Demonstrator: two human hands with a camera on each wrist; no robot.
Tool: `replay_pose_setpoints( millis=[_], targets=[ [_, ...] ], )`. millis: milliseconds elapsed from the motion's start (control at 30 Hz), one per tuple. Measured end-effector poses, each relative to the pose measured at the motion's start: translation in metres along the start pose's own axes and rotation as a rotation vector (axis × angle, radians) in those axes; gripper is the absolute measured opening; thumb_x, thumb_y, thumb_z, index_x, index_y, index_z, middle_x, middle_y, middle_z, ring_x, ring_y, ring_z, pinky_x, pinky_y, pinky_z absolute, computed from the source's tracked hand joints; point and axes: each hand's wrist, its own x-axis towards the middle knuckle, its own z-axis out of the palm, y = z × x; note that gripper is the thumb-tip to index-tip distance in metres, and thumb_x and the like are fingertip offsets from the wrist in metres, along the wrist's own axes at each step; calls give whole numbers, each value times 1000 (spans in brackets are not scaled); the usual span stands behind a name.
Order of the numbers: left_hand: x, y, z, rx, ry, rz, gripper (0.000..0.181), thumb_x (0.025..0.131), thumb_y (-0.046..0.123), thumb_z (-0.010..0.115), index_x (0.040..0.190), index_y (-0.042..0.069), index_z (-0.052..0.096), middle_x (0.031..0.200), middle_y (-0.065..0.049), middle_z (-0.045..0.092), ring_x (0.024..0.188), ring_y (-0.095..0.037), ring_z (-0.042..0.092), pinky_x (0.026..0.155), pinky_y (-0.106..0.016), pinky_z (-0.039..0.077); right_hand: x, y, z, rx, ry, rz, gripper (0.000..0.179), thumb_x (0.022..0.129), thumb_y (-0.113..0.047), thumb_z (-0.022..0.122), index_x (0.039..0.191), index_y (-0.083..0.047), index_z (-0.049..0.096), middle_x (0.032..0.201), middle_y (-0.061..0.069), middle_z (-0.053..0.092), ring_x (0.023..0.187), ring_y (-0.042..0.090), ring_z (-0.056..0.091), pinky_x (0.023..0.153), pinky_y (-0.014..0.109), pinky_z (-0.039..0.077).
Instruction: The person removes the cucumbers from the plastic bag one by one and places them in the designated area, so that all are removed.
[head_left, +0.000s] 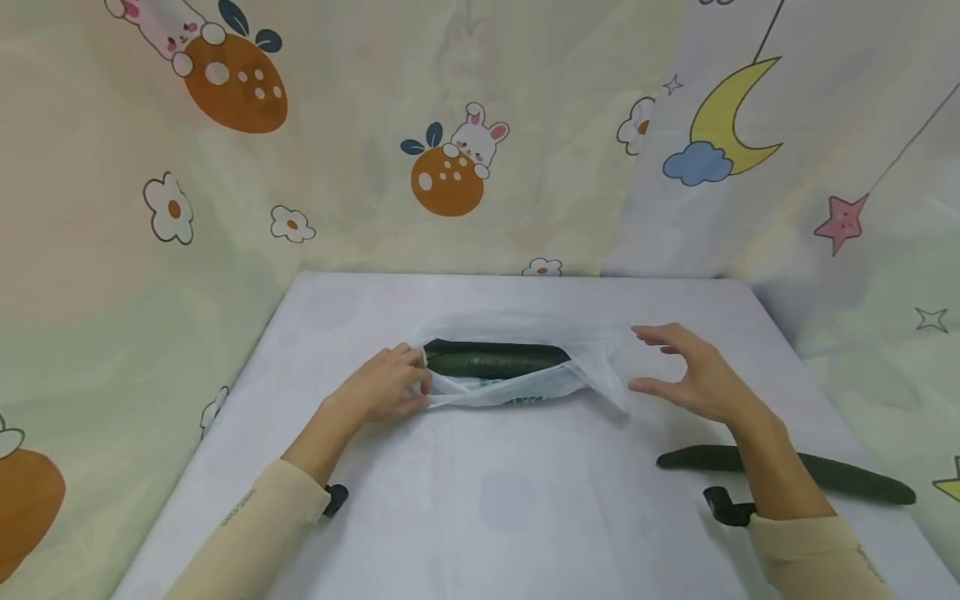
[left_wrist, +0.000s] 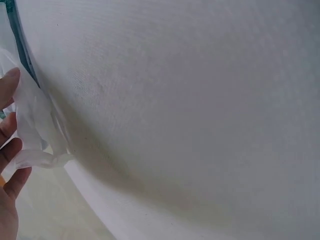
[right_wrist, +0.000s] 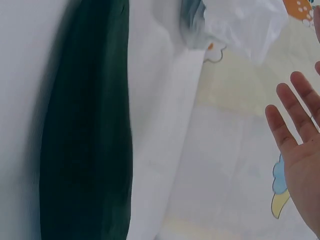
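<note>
A thin white plastic bag (head_left: 543,388) with green print lies toward the far half of the table. Long dark green cucumbers (head_left: 495,362) lie side by side in it, showing through its open side. At the bag's left end, my left hand (head_left: 384,385) holds its edge. The left wrist view has the thumb and fingertips at the crumpled plastic (left_wrist: 37,125). Off the bag's right end, my right hand (head_left: 697,375) is held up with fingers spread and nothing in it. Another cucumber (head_left: 855,477) lies loose under the right forearm, large in the right wrist view.
A white-covered table (head_left: 495,500) spans the scene. Behind it and on both sides hangs a pale curtain (head_left: 360,158) printed with rabbits, flowers and a moon. Black wrist cameras (head_left: 726,507) sit by both cuffs, the right one near the loose cucumber.
</note>
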Motion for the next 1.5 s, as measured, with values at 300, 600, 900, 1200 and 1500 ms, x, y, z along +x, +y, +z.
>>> replay_pose_setpoints(
  millis=[300, 600, 900, 1200, 1500],
  targets=[
    [-1, -1, 3, 26, 8, 4, 12, 89, 37, 80, 89, 27, 73, 100, 5, 59, 100, -19, 52, 85, -40, 46, 19, -13, 17, 73, 5, -1, 84, 70, -13, 96, 144, -15, 57, 132, 12, 64, 118, 23, 60, 103, 9, 39],
    [-6, -2, 2, 21, 18, 5, 13, 89, 37, 80, 87, 26, 73, 99, 5, 59, 97, -19, 52, 83, -40, 46, 52, -41, 42, 210, -3, -112, 78, 72, -12, 95, 141, -13, 60, 131, 12, 65, 118, 27, 60, 105, 23, 46],
    [-6, 2, 4, 28, 6, -3, 13, 91, 37, 78, 87, 26, 72, 101, 5, 60, 98, -19, 52, 83, -40, 46, 77, -62, 74, 322, -62, -212, 71, 74, -8, 92, 138, -11, 61, 132, 9, 65, 117, 34, 64, 101, 38, 52],
    [-12, 6, 7, 28, 28, 7, 13, 89, 34, 80, 86, 26, 71, 107, 4, 63, 105, -21, 55, 86, -42, 47, 87, -77, 100, 372, -182, -242, 62, 78, -8, 89, 134, -7, 63, 130, 13, 66, 118, 35, 63, 102, 40, 52],
    [-16, 6, 11, -8, 73, 4, 7, 89, 24, 81, 90, 25, 75, 130, 1, 60, 122, -23, 54, 96, -43, 50, 89, -79, 108, 252, -311, -103, 65, 85, -27, 86, 141, -8, 60, 139, 9, 63, 130, 25, 58, 108, 47, 47]
  ],
)
